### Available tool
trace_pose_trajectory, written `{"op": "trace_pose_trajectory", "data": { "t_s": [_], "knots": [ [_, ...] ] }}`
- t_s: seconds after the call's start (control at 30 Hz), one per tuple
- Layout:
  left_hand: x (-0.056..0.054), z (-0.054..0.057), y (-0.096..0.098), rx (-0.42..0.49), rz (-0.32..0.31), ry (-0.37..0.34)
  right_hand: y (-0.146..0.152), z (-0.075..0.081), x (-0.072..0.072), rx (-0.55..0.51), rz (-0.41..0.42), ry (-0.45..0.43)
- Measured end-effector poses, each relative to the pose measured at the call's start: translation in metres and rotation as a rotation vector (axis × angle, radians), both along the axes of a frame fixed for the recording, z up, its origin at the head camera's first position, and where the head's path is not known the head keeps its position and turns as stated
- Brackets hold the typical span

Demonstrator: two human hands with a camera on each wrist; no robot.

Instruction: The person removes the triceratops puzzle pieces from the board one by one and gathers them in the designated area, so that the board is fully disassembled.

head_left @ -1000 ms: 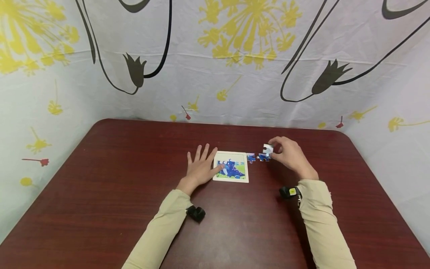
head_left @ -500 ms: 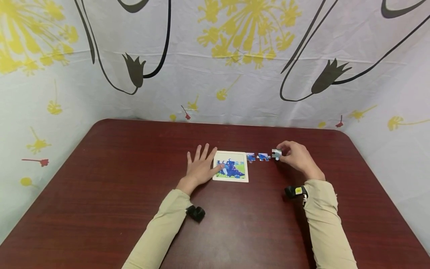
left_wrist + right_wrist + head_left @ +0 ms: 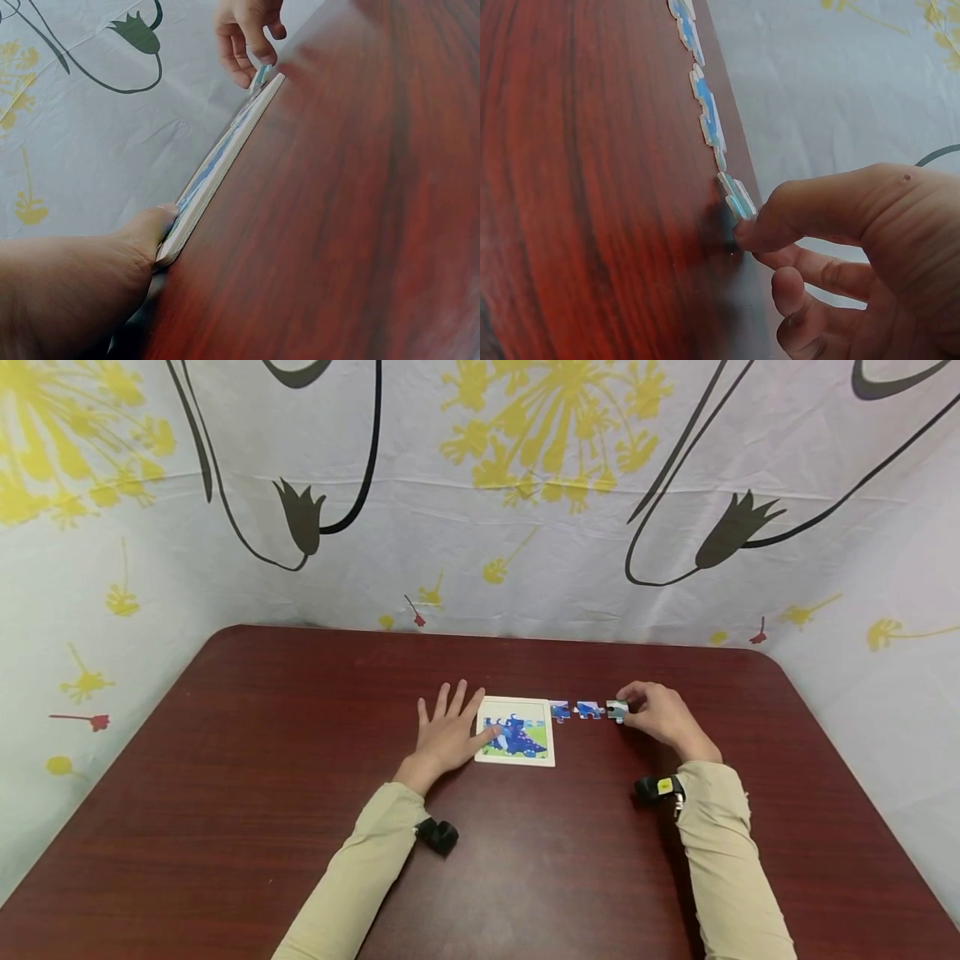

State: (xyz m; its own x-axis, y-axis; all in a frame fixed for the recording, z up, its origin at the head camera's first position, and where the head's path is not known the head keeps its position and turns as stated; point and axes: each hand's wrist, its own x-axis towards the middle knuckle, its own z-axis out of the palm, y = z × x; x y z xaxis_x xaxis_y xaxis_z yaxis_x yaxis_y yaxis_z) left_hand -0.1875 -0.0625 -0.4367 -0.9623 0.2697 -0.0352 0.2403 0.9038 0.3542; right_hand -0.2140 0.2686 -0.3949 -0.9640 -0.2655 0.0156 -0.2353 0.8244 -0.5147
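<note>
Head view: the left hand [image 3: 446, 739] has its fingers spread wide, thumb lying over the left side of a pale-framed jigsaw board [image 3: 517, 708] on the dark red table [image 3: 540, 868]. Right hand's [image 3: 662, 717] got the right-end puzzle piece [image 3: 617, 711] pinched, just beside the middle puzzle piece [image 3: 588, 710]; the left-end puzzle piece [image 3: 560, 711] sits right by the board's upper right corner.

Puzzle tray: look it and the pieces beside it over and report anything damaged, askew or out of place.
No damage or spill stands out. The one oddity: three jigsaw pieces line up to the right of the puzzle tray, outside it, while its upper strip looks bare, so the picture seems incomplete.
</note>
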Motion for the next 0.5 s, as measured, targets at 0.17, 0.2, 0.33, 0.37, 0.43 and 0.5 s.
{"op": "trace_pose_trajectory", "data": {
  "t_s": [0.17, 0.2, 0.33, 0.37, 0.43, 0.5],
  "knots": [
    [0.0002, 0.0000, -0.0003, 0.007, 0.000, -0.001, 0.0002, -0.0016, -0.0001, -0.002, -0.012, -0.013],
    [0.0001, 0.0000, -0.0004, 0.008, 0.000, -0.001, 0.0001, -0.0017, -0.0001, -0.003, -0.014, -0.015],
    [0.0005, 0.0004, -0.0006, 0.005, -0.001, 0.000, -0.0003, -0.0025, -0.0006, -0.006, -0.011, -0.024],
    [0.0005, 0.0006, -0.0006, 0.005, -0.002, 0.000, -0.0001, -0.0029, -0.0008, -0.009, -0.009, -0.029],
    [0.0002, 0.0006, -0.0006, 0.004, -0.003, 0.001, 0.0005, -0.0040, -0.0014, -0.019, -0.008, -0.037],
    [0.0002, 0.0009, -0.0005, 0.004, -0.003, 0.000, 0.0007, -0.0048, -0.0013, -0.032, -0.004, -0.041]
  ]
}}
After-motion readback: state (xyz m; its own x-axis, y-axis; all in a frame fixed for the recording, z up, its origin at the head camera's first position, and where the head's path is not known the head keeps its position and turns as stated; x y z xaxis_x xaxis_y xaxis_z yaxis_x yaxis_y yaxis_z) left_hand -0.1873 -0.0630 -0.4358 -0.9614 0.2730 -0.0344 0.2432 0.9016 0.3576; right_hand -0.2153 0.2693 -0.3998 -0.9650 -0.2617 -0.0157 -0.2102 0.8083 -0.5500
